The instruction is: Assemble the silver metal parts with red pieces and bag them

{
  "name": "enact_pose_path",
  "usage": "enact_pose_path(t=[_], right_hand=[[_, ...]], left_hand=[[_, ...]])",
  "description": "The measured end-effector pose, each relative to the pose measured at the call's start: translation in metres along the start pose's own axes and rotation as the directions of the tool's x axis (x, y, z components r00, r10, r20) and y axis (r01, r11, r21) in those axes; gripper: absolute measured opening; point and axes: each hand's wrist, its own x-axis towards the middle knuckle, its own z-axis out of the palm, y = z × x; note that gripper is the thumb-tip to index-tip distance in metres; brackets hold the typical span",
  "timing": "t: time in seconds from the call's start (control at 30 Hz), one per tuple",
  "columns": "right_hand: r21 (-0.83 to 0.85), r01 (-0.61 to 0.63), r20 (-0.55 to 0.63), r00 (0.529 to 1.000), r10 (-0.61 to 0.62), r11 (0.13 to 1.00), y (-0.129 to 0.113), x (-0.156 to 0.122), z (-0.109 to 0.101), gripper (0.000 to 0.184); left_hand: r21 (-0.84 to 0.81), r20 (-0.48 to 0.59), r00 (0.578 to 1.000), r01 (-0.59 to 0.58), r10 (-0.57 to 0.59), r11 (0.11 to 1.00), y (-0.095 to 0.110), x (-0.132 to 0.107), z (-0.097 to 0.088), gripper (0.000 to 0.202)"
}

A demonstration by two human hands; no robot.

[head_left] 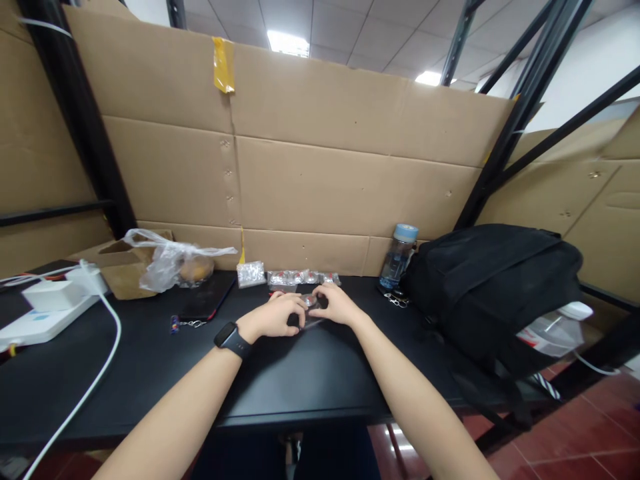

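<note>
Near the middle of the black table (300, 387), my left hand (277, 315), with a dark watch on its wrist, curls its fingers round one side of a small clear plastic packet (311, 301). From the other side my right hand (339, 305) pinches the same packet. Something small and reddish shows inside it; its kind is too small to tell. Just behind my hands lies a row of similar clear packets (295, 277) with red spots. A silvery wrapped block (251, 274) stands at the left end of that row.
To the left are a dark phone (207, 300) with a charm, a plastic bag (173, 260), a cardboard box (123, 270) and a white power strip (45, 320) with a cable. A water bottle (397, 257) and black backpack (490, 293) stand right. Cardboard (350, 187) walls the back.
</note>
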Motion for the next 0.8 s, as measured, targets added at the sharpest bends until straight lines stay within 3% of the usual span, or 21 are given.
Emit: enact_pose_path(t=[0.1,0.2,0.3,0.43,0.53,0.67,0.8], right_hand=[[0.190,0.029,0.031,0.999,-0.036,0.981,0.009,-0.003,-0.014,0.021],[0.202,0.038,0.006,0.999,-0.040,0.979,0.016,-0.006,-0.021,0.013],[0.177,0.063,-0.009,0.998,-0.063,0.982,0.017,-0.006,-0.016,0.027],[0.232,0.075,-0.011,0.997,-0.075,0.970,0.013,-0.003,-0.008,0.008],[0.305,-0.024,0.031,0.999,0.015,0.952,0.013,-0.004,-0.010,0.009],[0.503,-0.159,0.126,0.986,0.110,0.850,0.015,-0.004,-0.010,0.020],[0.660,-0.228,0.127,0.973,0.192,0.716,0.019,-0.004,-0.005,0.026]], left_hand=[[0.042,-0.111,0.989,0.100,-0.095,0.994,-0.001,-0.001,-0.002,0.030],[0.089,-0.204,0.968,0.165,-0.144,0.982,0.002,0.002,0.002,0.026],[0.105,-0.231,0.961,0.180,-0.152,0.978,0.003,0.006,0.007,0.010],[0.038,-0.250,0.943,0.236,-0.220,0.971,-0.002,0.007,0.005,0.007],[-0.058,-0.257,0.916,0.304,-0.309,0.951,-0.007,0.006,0.001,0.007],[-0.191,-0.265,0.870,0.375,-0.415,0.907,-0.009,0.006,0.000,0.010],[-0.334,-0.237,0.833,0.413,-0.499,0.847,-0.007,0.011,0.007,0.022]])
